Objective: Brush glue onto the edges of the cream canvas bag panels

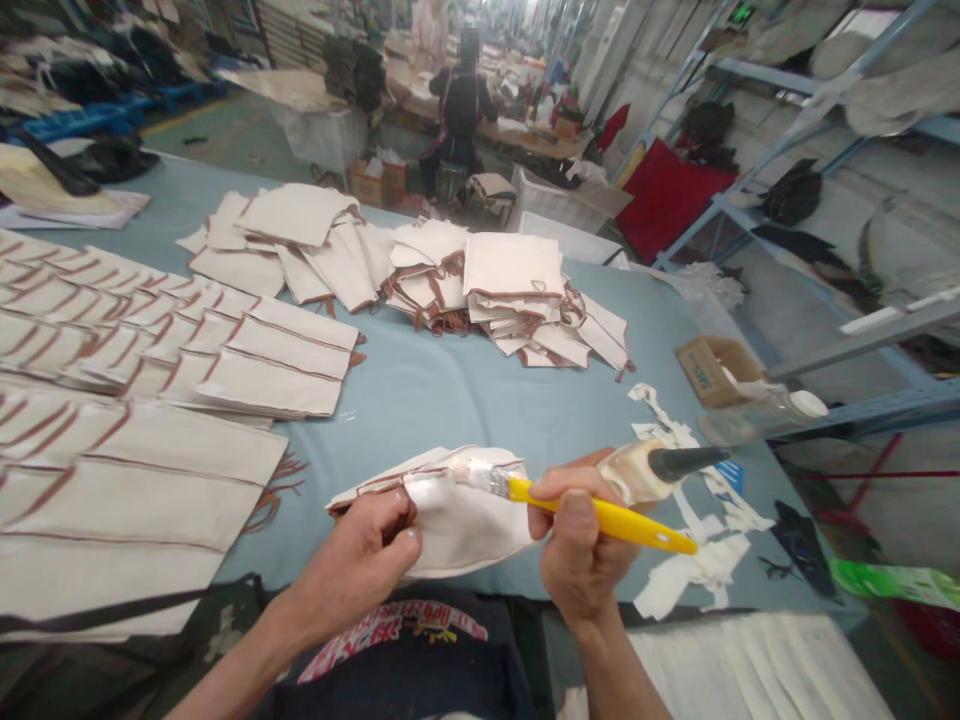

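A cream fabric piece (472, 530) with brown edging lies at the table's front edge, close to my body. My left hand (375, 545) is closed on its left part, fingers curled over the brown edge. In my right hand (581, 535) is a brush with a yellow handle (637, 525), held between thumb and fingers. The brush's pale bristles touch the upper edge of the fabric piece. Just behind my right hand stands a cream-stained container (630, 472) with a dark conical tip pointing right.
Overlapping cream pieces (277, 355) cover the table's left side. More piles (514, 265) lie at the back of the blue table (450, 390). White scraps (697, 575), a cardboard box (716, 370) and a clear jar (757, 415) are at right. A person (459, 110) sits farther off.
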`<state>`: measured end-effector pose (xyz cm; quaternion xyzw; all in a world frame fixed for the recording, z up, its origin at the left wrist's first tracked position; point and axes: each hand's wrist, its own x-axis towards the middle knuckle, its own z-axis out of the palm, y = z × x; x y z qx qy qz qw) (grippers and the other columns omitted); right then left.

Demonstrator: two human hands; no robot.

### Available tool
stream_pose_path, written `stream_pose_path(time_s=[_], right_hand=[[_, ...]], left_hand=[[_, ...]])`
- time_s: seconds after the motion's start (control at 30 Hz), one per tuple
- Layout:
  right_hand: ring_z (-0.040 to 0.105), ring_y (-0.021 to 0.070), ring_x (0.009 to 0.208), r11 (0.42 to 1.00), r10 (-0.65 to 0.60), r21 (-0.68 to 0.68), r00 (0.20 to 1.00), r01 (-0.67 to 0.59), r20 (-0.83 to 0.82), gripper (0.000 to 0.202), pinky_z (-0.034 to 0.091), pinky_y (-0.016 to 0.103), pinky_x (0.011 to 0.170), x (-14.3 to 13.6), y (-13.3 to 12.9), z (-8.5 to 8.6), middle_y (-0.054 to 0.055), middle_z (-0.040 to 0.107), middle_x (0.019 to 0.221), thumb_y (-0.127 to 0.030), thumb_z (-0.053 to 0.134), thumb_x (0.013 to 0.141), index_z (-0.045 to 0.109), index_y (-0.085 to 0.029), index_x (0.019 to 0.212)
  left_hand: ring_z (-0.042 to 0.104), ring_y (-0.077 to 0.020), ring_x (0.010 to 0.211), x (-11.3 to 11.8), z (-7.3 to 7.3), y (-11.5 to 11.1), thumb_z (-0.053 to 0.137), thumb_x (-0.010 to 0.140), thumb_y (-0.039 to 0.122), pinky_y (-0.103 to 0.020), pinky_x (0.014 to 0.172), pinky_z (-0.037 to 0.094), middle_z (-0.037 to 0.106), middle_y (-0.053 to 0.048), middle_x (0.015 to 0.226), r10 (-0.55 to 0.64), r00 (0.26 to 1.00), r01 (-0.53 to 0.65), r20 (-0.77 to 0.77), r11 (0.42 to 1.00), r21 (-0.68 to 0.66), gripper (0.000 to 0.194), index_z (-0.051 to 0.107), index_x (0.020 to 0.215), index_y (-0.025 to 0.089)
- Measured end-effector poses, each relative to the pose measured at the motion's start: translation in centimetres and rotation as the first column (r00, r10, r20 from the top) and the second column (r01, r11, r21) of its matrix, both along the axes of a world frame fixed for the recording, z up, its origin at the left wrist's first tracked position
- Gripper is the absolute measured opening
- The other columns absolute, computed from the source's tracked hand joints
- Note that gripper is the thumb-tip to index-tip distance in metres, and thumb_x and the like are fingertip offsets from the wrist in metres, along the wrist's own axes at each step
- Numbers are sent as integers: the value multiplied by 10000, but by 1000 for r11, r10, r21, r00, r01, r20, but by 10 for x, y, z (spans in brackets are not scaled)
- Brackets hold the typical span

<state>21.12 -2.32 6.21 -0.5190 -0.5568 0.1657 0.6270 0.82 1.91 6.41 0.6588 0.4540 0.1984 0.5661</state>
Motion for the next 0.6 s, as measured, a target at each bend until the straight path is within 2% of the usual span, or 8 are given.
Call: stream_pose_path(time_s=[0.2, 0.47, 0.53, 0.6], right_hand=[[456, 129, 433, 994, 99, -64, 991, -93, 89, 308, 396, 281, 480, -12, 0, -7, -48, 512, 560, -390, 491, 1057, 682, -243, 866], [481, 132, 460, 979, 206, -27, 974, -204, 93, 367, 454, 292, 566, -39, 1, 7, -55, 508, 542, -414, 440, 1085, 678, -256, 854], [494, 124, 457, 988, 155, -2, 988, -155, 26, 329, 443, 273, 545, -35, 5, 3, -61, 529, 556, -410, 457, 1083, 674, -258, 887], [517, 118, 456, 1000, 17, 7, 998, -16, -64, 306, 434, 253, 519, -27, 13, -6, -64, 558, 575, -397, 453, 1086, 661, -248, 918]], left_hand=[[567, -193, 698, 2, -2, 1, 453, 750, 253, -274, 647, 467, 601, 4, 680, -51, 999, 50, 9, 998, 23, 136, 557, 672, 215], [614, -202, 738, 2, -7, -1, 446, 771, 247, -282, 696, 488, 659, 0, 740, -54, 998, 55, 29, 998, -25, 173, 612, 746, 207], [610, -208, 735, 1, -9, -1, 452, 775, 244, -285, 688, 479, 655, -6, 727, -48, 999, 49, -9, 999, 24, 172, 608, 715, 207], [615, -212, 761, 0, -10, 0, 449, 770, 222, -290, 714, 484, 680, -18, 759, -59, 998, 60, -23, 996, 73, 182, 618, 704, 205]])
